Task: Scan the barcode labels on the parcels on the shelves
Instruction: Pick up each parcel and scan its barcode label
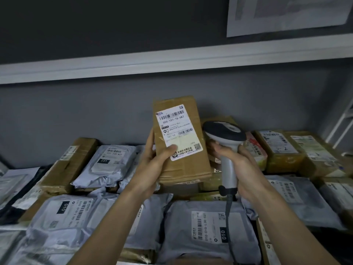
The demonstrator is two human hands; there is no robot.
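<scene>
The box (181, 138) is a brown cardboard parcel, taped, with a white label (178, 131) carrying barcodes, the number 505-101-16-6A7 and a QR code. It sits at frame centre, raised above the parcels (208, 230) on the shelf. Its long axis runs nearly vertical, top tipped slightly left, label face toward the camera. The left hand (154, 161) grips its lower left edge, thumb pressed on the label's bottom corner. The right hand (238, 169) is wrapped round the handle of the scanner (225, 144), just right of the box, its dark head pointing left toward the box, cable hanging down.
</scene>
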